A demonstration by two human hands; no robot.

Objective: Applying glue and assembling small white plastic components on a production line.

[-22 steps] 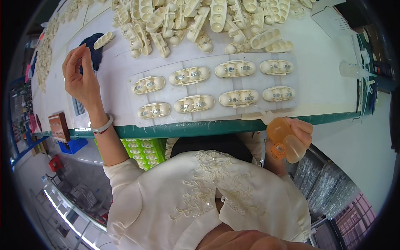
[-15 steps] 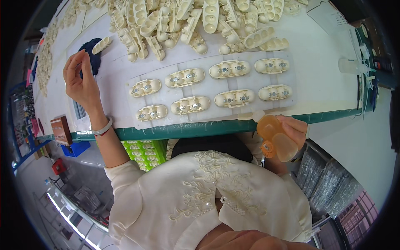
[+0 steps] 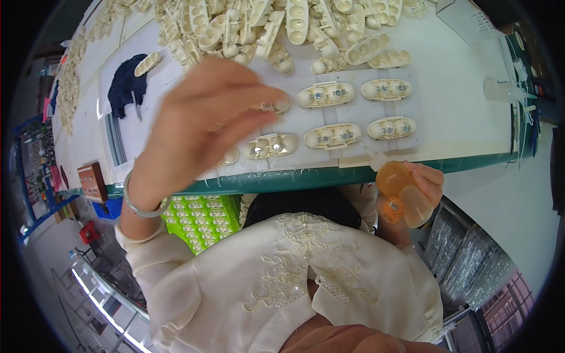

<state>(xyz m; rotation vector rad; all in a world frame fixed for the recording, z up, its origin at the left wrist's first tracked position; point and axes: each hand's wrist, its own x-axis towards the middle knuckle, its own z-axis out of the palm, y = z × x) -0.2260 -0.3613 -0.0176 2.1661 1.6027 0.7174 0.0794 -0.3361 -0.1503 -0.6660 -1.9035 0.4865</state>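
Note:
My left hand (image 3: 212, 115) reaches over the left half of a pale sheet (image 3: 288, 123), smeared by motion, with thumb and forefinger pointing right. Whether anything is between its fingertips cannot be made out. Two rows of cream oval plastic housings with shiny round inserts lie on the sheet; the hand covers several at the left. One housing (image 3: 271, 146) shows just below the fingers. At the table's front edge my right hand (image 3: 425, 182) is closed around a translucent amber squeeze bottle (image 3: 395, 179). Its thin nozzle points up and left, near a front-row housing (image 3: 332, 136).
A heap of cream plastic housings (image 3: 247, 29) spreads along the far side. At the left lie a dark blue cloth (image 3: 126, 85) and a single housing (image 3: 147, 64). A clear cup (image 3: 495, 90) stands at the right. Below the table is a green tray (image 3: 203, 220) of parts.
My left hand has swung right and nearer, from beside the blue cloth to over the sheet's left part. The bottle in my right hand has shifted slightly right.

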